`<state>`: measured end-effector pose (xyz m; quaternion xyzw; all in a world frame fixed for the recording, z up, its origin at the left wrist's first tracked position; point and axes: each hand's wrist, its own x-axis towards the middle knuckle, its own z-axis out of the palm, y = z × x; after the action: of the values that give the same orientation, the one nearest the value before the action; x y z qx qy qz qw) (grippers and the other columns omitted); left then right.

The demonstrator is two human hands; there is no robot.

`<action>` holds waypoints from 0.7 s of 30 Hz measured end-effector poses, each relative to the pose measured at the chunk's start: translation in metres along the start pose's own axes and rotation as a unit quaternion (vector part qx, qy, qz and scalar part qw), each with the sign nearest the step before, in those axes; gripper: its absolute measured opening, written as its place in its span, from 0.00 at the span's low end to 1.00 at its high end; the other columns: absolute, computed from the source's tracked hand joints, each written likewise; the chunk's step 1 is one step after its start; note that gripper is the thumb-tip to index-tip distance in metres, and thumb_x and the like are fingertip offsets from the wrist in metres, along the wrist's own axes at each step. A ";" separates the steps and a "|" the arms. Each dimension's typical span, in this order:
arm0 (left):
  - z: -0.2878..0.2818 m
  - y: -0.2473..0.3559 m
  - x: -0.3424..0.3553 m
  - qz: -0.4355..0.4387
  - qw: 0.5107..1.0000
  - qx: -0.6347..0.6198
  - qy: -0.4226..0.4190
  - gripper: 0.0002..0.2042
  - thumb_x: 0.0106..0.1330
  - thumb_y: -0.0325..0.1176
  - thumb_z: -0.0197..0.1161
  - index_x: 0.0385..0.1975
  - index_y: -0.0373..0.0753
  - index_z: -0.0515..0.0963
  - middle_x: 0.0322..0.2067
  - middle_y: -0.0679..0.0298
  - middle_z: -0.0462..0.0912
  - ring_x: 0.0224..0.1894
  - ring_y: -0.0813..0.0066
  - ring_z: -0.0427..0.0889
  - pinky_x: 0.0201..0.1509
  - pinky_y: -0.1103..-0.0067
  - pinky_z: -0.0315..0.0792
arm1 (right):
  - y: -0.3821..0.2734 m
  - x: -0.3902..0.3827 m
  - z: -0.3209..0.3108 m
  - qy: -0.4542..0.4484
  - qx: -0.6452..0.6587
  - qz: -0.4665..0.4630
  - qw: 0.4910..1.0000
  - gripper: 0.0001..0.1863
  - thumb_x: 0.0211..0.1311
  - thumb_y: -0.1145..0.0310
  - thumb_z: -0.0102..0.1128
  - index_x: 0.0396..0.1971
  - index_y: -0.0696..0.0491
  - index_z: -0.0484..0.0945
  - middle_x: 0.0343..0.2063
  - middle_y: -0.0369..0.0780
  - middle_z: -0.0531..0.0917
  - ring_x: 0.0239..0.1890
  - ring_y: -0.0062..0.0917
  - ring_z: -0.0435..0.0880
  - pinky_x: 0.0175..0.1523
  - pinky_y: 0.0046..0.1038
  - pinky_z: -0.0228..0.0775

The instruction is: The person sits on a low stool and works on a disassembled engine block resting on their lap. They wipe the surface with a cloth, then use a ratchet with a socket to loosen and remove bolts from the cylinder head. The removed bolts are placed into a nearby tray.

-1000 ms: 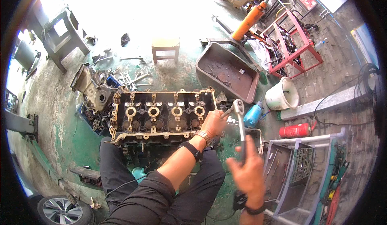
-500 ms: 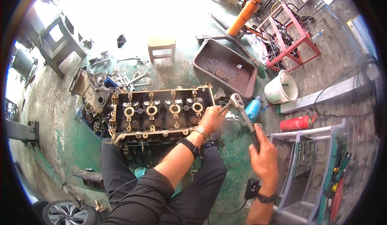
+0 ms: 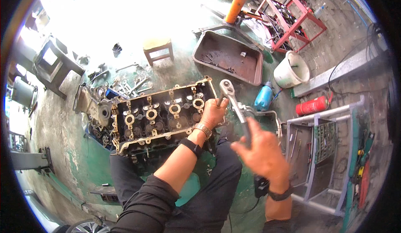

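Observation:
My left hand (image 3: 212,115) grips a short bar (image 3: 222,98) under the head of a silver ratchet (image 3: 234,105), just off the right end of an engine cylinder head (image 3: 162,117) that lies across in front of my legs. My right hand (image 3: 264,152), blurred, is loosely round the ratchet's dark handle, thumb stretched out to the left. The cylinder head has a pale gasket rim and a row of ring-shaped openings. Beside its left end lie a metal engine cover (image 3: 98,112) and several spanners (image 3: 140,84).
A brown tray (image 3: 225,61), white bucket (image 3: 292,70), blue jug (image 3: 264,97) and red extinguisher (image 3: 311,106) are right of the engine part. A tool trolley (image 3: 317,199) stands at the lower right. Beyond are a stool (image 3: 156,45), orange hoist (image 3: 238,3), red frame (image 3: 298,28) and grey chair (image 3: 54,66).
The ratchet's head has moved up and left with my left hand. My right hand has shifted on the handle, its thumb now spread. The whole view has shifted and tilted slightly.

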<state>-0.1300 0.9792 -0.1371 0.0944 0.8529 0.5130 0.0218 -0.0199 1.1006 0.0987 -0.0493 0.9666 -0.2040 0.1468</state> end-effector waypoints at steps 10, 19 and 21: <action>-0.007 0.002 0.003 -0.141 0.948 -0.287 -0.016 0.16 0.70 0.39 0.63 0.23 0.34 0.81 0.18 0.79 0.71 0.23 0.88 0.65 0.24 0.79 0.62 | 0.014 0.003 0.008 0.145 0.134 -0.069 0.978 0.24 0.54 0.71 0.68 0.52 0.62 0.74 0.26 0.53 0.80 0.28 0.45 0.82 0.35 0.36 0.72; -0.020 0.008 0.017 -0.065 0.975 -0.207 -0.056 0.17 0.70 0.41 0.61 0.21 0.35 0.80 0.16 0.78 0.70 0.21 0.90 0.64 0.22 0.81 0.59 | 0.015 0.000 -0.009 0.149 0.184 -0.091 0.967 0.24 0.54 0.74 0.68 0.52 0.64 0.75 0.27 0.51 0.82 0.29 0.35 0.85 0.37 0.31 0.75; -0.022 0.009 0.020 0.035 0.984 -0.170 -0.036 0.17 0.70 0.40 0.61 0.22 0.35 0.81 0.16 0.78 0.71 0.20 0.89 0.65 0.22 0.82 0.59 | 0.012 -0.001 -0.015 0.158 0.178 -0.108 0.965 0.25 0.54 0.75 0.69 0.53 0.64 0.75 0.28 0.49 0.84 0.29 0.30 0.85 0.38 0.30 0.75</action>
<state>-0.1512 0.9673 -0.1178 0.1371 0.7479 0.6475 0.0504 -0.0235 1.1178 0.1069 -0.0935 0.9146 -0.3927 -0.0240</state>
